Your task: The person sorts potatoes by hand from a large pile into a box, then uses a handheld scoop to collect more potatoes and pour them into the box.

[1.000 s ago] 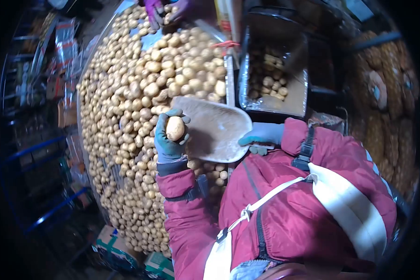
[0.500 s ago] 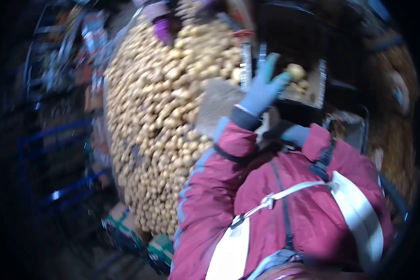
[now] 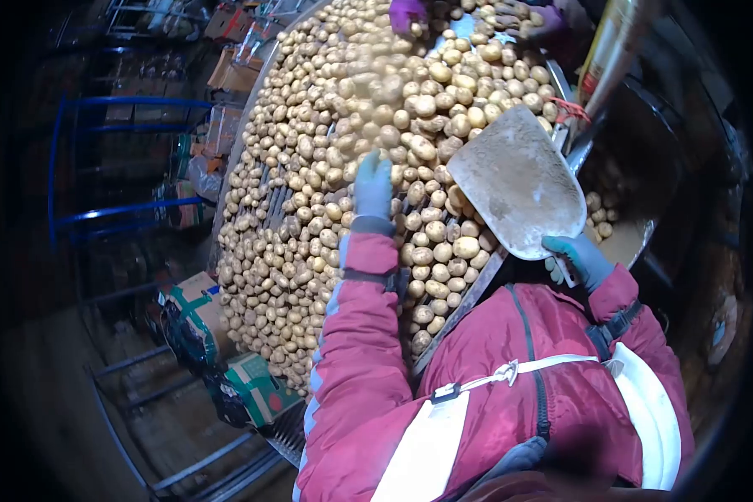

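Observation:
My left hand (image 3: pixel 373 189), in a pale blue-green glove, reaches out over a broad bed of potatoes (image 3: pixel 465 248). Its fingers are extended and touch or hover just above the potatoes; no held item shows. At the lower edge of a flat, dusty metal scoop (image 3: pixel 523 180), my right hand (image 3: pixel 584 258) is closed on what looks like its short handle. The scoop is tilted beside the potatoes, its broad face bare of them. Part of the right-hand grip is hidden behind the gloved fingers.
A co-worker's purple-gloved hand (image 3: pixel 407 15) is among the potatoes at the far end. Right of the scoop, a dark bin (image 3: pixel 642 238) contains several potatoes. Taped boxes (image 3: pixel 255 386) stand at lower left, near blue rails (image 3: pixel 134 211). A long pole (image 3: pixel 615 54) leans at upper right.
My left hand has moved from the bin to the potato bed. My right hand, near my chest before, now grips the scoop. The view has shifted, and the scoop appears farther right.

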`<state>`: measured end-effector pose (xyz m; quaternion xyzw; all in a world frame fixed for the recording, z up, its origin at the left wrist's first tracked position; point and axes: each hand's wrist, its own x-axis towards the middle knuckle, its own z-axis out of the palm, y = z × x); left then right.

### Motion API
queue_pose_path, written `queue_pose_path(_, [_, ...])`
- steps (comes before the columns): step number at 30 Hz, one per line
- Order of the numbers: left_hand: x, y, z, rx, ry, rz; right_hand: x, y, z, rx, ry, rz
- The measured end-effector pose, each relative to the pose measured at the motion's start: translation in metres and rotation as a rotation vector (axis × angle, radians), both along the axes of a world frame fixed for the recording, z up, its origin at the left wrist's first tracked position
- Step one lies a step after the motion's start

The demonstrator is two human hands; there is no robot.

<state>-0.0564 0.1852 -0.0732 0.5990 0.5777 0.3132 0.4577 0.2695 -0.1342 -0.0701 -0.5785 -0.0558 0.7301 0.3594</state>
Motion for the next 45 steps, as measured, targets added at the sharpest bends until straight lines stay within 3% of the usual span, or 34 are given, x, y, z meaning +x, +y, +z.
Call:
queue_pose_path(1, [0.0,0.007,-0.017,0.013,0.052,0.014,0.003,0.004,-0.005,0.005,-0.016,0.016])
queue_pose_path(2, [0.004,0.012,-0.035,0.296,0.268,0.02,0.007,0.007,-0.011,0.011,-0.032,0.03])
queue_pose_path(5, [0.039,0.016,-0.027,0.092,0.303,0.098,0.011,0.02,-0.009,0.041,-0.039,-0.003])
queue_pose_path(8, [0.082,0.028,-0.02,0.139,0.572,0.156,0.019,0.04,0.0,-0.043,0.005,-0.001])
queue_pose_path(9, [0.092,0.033,-0.018,0.178,0.52,0.128,0.027,0.039,-0.015,-0.037,-0.008,0.003])
queue_pose_path(12, [0.12,0.032,-0.021,0.28,0.481,0.108,0.035,0.069,0.021,-0.022,-0.004,-0.017])
queue_pose_path(15, [0.102,0.031,-0.005,0.302,0.249,-0.138,0.048,0.097,0.037,0.073,-0.148,0.147])
queue_pose_path(16, [0.097,0.032,0.011,0.169,-0.047,-0.207,0.048,0.097,0.036,0.066,-0.148,0.153])
queue_pose_path(18, [0.081,0.041,0.024,0.214,0.065,-0.173,0.05,0.097,0.031,0.211,-0.231,0.083])
queue_pose_path(19, [0.071,0.053,0.018,0.11,0.038,-0.092,0.055,0.098,0.03,0.141,-0.205,0.114])
queue_pose_path(20, [0.061,0.069,0.008,0.314,0.053,-0.057,0.058,0.101,0.024,0.139,-0.207,0.118])
queue_pose_path(23, [0.059,0.111,-0.007,0.201,0.089,0.01,0.063,0.103,0.007,0.088,-0.189,0.092])
queue_pose_path(25, [0.072,0.124,-0.012,0.17,0.395,0.017,0.056,0.107,0.007,0.097,-0.18,0.067])
queue_pose_path(26, [0.09,0.117,-0.015,0.3,0.604,0.025,0.053,0.114,0.008,0.11,-0.174,0.042])
queue_pose_path(29, [0.105,0.095,-0.019,0.369,0.493,-0.071,0.05,0.14,0.056,0.008,0.039,0.113])
queue_pose_path(31, [0.092,0.092,-0.002,0.339,0.224,-0.053,0.051,0.138,0.045,0.028,-0.048,0.102])
queue_pose_path(32, [0.071,0.097,0.013,0.244,0.233,-0.003,0.051,0.136,0.041,0.048,-0.135,0.085])
queue_pose_path(33, [0.034,0.113,-0.019,0.384,0.21,0.081,0.048,0.138,0.045,0.082,-0.142,0.066])
queue_pose_path(36, [-0.068,0.114,-0.008,0.174,0.687,0.321,0.044,0.132,0.038,0.128,-0.155,0.035])
queue_pose_path(37, [-0.101,0.114,-0.036,0.236,0.857,0.503,0.045,0.127,0.03,0.139,-0.172,0.011])
queue_pose_path(38, [-0.102,0.12,-0.034,0.237,0.863,0.499,0.042,0.125,0.025,0.146,-0.189,-0.014])
queue_pose_path(40, [-0.102,0.13,-0.029,-0.058,0.74,0.371,0.037,0.134,0.041,0.13,-0.162,0.005])
queue_pose_path(42, [-0.08,0.134,-0.046,0.112,0.523,0.333,0.033,0.14,0.045,0.122,-0.144,0.036])
queue_pose_path(43, [-0.062,0.13,-0.051,0.114,0.519,0.346,0.033,0.143,0.041,0.064,-0.174,0.08])
queue_pose_path(45, [-0.013,0.115,-0.044,0.348,0.682,0.138,0.023,0.153,0.05,0.008,-0.129,0.115])
